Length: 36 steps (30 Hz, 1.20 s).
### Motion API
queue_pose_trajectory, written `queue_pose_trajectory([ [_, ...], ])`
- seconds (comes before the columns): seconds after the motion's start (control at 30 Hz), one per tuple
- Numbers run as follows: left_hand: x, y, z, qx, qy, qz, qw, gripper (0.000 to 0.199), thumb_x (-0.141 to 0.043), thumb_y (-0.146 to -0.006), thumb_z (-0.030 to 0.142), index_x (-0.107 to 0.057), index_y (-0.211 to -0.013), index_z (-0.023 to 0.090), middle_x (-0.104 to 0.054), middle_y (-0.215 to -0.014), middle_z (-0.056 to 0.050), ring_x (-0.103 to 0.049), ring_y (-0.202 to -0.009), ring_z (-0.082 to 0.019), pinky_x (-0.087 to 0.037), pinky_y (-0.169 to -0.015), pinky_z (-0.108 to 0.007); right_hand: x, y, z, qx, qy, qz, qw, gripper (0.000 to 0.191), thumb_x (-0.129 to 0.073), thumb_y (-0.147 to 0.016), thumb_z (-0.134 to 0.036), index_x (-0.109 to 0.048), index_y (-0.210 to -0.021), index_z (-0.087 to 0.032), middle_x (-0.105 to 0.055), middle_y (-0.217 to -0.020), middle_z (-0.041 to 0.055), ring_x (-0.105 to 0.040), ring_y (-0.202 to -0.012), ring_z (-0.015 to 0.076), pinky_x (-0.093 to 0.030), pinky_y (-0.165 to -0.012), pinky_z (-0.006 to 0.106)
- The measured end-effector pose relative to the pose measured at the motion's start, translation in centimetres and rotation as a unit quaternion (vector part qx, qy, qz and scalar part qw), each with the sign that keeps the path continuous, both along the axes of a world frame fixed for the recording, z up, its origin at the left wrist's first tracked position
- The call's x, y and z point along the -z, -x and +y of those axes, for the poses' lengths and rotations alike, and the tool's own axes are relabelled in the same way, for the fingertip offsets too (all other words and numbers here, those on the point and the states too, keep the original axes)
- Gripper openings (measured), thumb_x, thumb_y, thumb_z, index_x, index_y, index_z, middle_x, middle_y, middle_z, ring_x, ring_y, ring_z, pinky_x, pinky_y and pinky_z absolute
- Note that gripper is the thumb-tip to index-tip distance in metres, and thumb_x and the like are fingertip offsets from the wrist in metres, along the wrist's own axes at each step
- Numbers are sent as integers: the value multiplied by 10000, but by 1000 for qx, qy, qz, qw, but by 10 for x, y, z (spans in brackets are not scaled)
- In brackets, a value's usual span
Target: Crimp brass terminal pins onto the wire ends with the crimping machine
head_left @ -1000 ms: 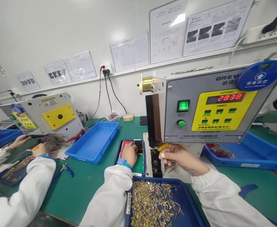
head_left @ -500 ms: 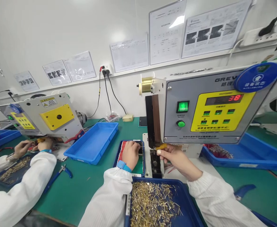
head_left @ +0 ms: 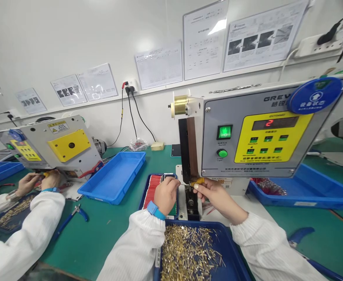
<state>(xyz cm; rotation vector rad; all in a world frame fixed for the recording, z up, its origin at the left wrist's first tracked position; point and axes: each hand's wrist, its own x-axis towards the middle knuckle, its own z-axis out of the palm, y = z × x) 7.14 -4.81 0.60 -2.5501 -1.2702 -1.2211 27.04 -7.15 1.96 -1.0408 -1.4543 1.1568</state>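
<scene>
A thin, straight wire [head_left: 183,184] juts from the left grip [head_left: 166,195].

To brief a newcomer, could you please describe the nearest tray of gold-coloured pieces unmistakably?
Find the big grey machine at right. In front, between the camera wearer's sleeves, sits a dark-blue tray. Its loose gold-coloured pieces set it apart from the nearby tray with red strips.

The scene is viewed by one head-worn camera — faced forward and down over the green bench [head_left: 68,249] to the far wall [head_left: 71,35]. The left hand [head_left: 166,194] and right hand [head_left: 215,195] are seen closely from above; the grey-fronted machine [head_left: 218,113] is framed near, at right.
</scene>
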Motion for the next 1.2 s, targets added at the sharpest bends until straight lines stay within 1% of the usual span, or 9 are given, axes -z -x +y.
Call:
queue_pose_trajectory([
  [0.13, -1, 0, -1, -5, 6, 6, 1000, 251, -370, -968, 211, -620, -964, 182, -616, -956, -45, -585, -891, -114, -482, -785, -227, 1, 0, 0, -4, 5, 2, 1000, 369, -619, -773, -550, -568, -739, -186, -560, -629, 13, -500, -510, 159, -414, -504, 292],
  [0.33, -2, 0, -3, 7, -13, 0, 1000, 222, -382, -955, 181, -604, -961, 182, -617, -954, -38, -586, -893, -111, -479, -780, -215, 0, -1, -2, -4, 7, 15, 1000, 379, -640, -772, -551, -561, -746, -182, -563, -635, 12, -491, -512, 152, -408, -510, 289],
  [0.53, -5, -2, -6, 19, -31, -28, 999, 211, -392, -956, 200, -600, -940, 170, -612, -927, -43, -570, -881, -117, -463, -788, -226, 0, 0, -1, -3, 13, 22, 1000, 398, -651, -757, -567, -552, -751, -181, -563, -636, 10, -486, -504, 149, -410, -506, 287],
  [0.73, -6, -2, -9, 10, -49, -59, 997, 206, -409, -952, 218, -607, -936, 162, -591, -963, -68, -539, -932, -137, -458, -827, -262, 2, 1, 0, -1, 10, 29, 1000, 386, -639, -755, -560, -543, -741, -187, -562, -635, 10, -483, -491, 146, -414, -493, 286],
  [0.83, -6, -2, -10, 11, -63, -71, 995, 198, -417, -950, 208, -610, -942, 163, -589, -948, -65, -534, -920, -132, -457, -823, -263, 2, 2, 0, -1, 11, 29, 1000, 373, -639, -757, -550, -540, -747, -191, -570, -642, 12, -482, -487, 146, -412, -482, 284],
  [1.03, -6, -2, -9, 9, -75, -49, 996, 239, -393, -959, 209, -628, -955, 167, -586, -918, -70, -528, -890, -135, -454, -787, -263, 2, 2, 0, 6, 5, 15, 1000, 376, -619, -767, -560, -542, -748, -192, -563, -637, 11, -483, -480, 147, -409, -476, 286],
  [1.2, -5, -2, -7, 15, -91, -39, 995, 229, -399, -956, 194, -627, -948, 171, -586, -919, -63, -522, -891, -132, -446, -779, -249, 0, 2, -1, 5, 13, 20, 1000, 391, -629, -746, -573, -531, -747, -195, -568, -664, 17, -483, -488, 149, -406, -478, 288],
])
